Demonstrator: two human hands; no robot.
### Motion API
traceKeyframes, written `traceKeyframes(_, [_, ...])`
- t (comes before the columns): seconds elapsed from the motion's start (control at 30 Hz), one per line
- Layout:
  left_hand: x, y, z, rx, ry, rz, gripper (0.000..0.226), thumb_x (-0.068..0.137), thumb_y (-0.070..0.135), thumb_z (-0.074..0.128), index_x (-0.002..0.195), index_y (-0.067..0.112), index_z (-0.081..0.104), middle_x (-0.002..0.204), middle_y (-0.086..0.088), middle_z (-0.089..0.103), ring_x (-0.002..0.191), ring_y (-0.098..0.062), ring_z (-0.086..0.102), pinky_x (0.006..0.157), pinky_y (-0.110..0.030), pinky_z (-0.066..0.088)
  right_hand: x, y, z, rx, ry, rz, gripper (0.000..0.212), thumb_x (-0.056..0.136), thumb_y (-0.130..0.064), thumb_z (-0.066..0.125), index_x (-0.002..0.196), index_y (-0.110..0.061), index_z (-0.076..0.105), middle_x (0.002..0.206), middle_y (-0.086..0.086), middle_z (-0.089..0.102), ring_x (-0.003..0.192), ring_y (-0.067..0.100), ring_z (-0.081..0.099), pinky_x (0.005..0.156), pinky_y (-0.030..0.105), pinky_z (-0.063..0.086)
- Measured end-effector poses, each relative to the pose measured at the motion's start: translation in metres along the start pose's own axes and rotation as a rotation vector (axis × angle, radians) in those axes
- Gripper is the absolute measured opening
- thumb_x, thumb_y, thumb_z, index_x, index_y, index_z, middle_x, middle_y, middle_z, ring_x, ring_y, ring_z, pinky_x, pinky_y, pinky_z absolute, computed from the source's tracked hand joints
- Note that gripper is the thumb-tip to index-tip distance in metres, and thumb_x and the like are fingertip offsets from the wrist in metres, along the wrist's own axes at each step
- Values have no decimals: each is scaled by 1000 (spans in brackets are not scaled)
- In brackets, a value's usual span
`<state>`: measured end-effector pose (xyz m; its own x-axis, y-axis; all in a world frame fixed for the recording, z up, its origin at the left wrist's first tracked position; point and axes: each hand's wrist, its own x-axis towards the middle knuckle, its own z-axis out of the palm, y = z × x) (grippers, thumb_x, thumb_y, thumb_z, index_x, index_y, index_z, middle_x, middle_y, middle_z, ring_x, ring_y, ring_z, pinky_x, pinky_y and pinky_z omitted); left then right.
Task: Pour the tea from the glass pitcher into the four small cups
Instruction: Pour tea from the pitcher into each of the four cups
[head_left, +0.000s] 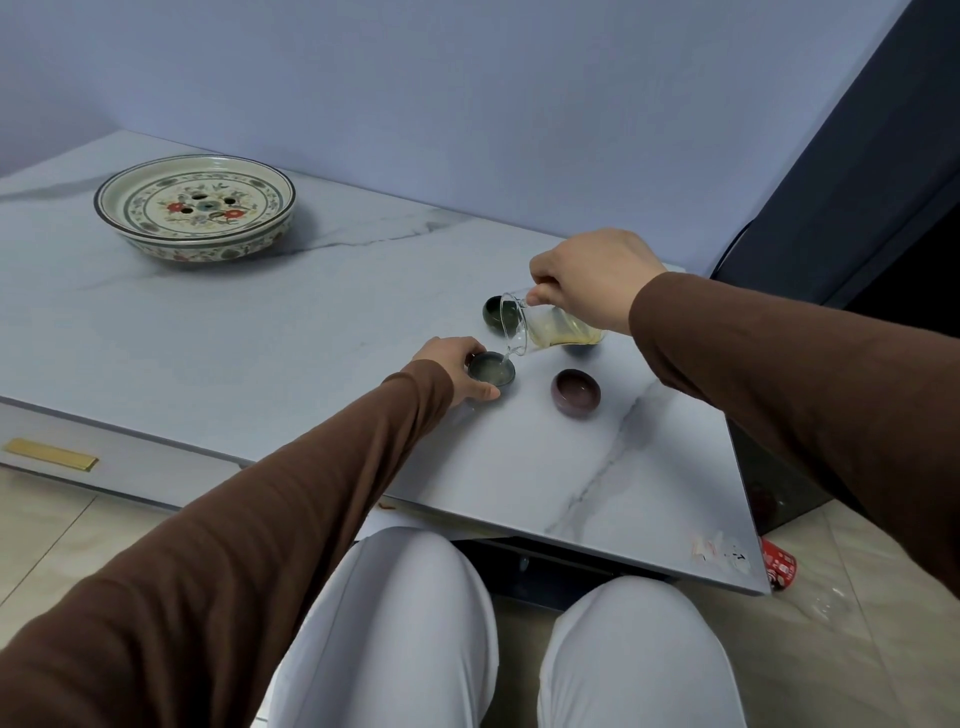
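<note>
My right hand (592, 278) grips the glass pitcher (553, 328), tilted to the left with pale yellow tea inside. A thin stream runs from its spout into a dark cup (491, 369) that my left hand (451, 370) holds on the table. That cup has tea in it. A brown-purple cup (575, 391) stands to the right, empty inside. A dark green cup (494, 312) sits behind the pitcher's spout. A fourth cup (579, 349) is mostly hidden under the pitcher.
A floral ceramic tea tray (195, 208) rests at the far left of the marble table (260, 332). The table's right edge is close to the cups. A red can (779, 569) lies on the floor. My knees are under the front edge.
</note>
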<state>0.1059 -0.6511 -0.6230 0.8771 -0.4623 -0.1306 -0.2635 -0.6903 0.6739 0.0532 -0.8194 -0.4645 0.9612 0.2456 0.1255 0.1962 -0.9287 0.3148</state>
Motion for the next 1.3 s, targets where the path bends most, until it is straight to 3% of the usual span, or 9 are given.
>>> traceKeyframes(0.33, [1, 1, 0, 29, -6, 3, 65, 63, 45, 80, 120, 23, 59, 117, -3, 64, 102, -22, 55, 89, -31, 46, -10, 6, 5, 100, 11, 69, 34, 95, -52, 48, 76, -23, 52, 68, -4, 52, 73, 25, 50, 58, 30, 27])
traceKeyframes(0.53, [0, 1, 1, 26, -1, -1, 66, 64, 44, 80, 123, 22, 58, 120, -3, 62, 107, -24, 54, 95, -36, 46, -38, 23, 35, 434, -37, 313, 30, 94, -47, 50, 79, -23, 60, 74, -5, 60, 78, 23, 55, 65, 32, 33])
traceKeyframes(0.67, [1, 4, -1, 81, -19, 10, 76, 65, 44, 79, 132, 22, 50, 127, -4, 56, 115, -24, 51, 101, -40, 43, -54, 38, 48, 687, 5, 466, 35, 93, -48, 51, 76, -21, 66, 67, -7, 61, 68, 18, 54, 58, 30, 37])
traceKeyframes(0.77, [7, 12, -10, 112, -26, 44, 84, 64, 45, 80, 137, 24, 44, 128, -3, 52, 116, -24, 50, 101, -37, 43, -62, 55, 54, 919, 56, 537, 34, 93, -45, 53, 76, -20, 68, 75, -1, 66, 71, 21, 56, 69, 36, 45])
traceKeyframes(0.83, [14, 23, -14, 138, 0, 83, 82, 65, 44, 79, 136, 23, 45, 127, -4, 53, 115, -24, 50, 99, -35, 43, -66, 69, 56, 1007, 110, 583, 34, 93, -44, 54, 69, -22, 64, 68, -5, 60, 64, 17, 52, 66, 33, 42])
traceKeyframes(1.0, [45, 65, -13, 184, 21, 165, 76, 65, 45, 79, 131, 21, 51, 127, -6, 56, 118, -25, 50, 104, -38, 41, -72, 107, 59, 961, 186, 621, 37, 93, -44, 54, 63, -25, 61, 62, -10, 55, 60, 15, 48, 58, 29, 36])
traceKeyframes(1.13, [75, 94, -1, 175, -15, 197, 74, 65, 45, 80, 130, 22, 53, 124, -3, 59, 115, -23, 50, 100, -36, 43, -72, 130, 67, 831, 169, 625, 34, 94, -45, 51, 77, -21, 68, 74, -8, 63, 73, 17, 55, 63, 29, 38])
traceKeyframes(1.3, [107, 113, 20, 307, -70, 226, 75, 67, 47, 78, 132, 21, 52, 125, -1, 58, 118, -24, 45, 101, -37, 41, -68, 147, 75, 692, 114, 613, 32, 93, -48, 51, 78, -25, 66, 67, -11, 59, 66, 13, 53, 56, 26, 35])
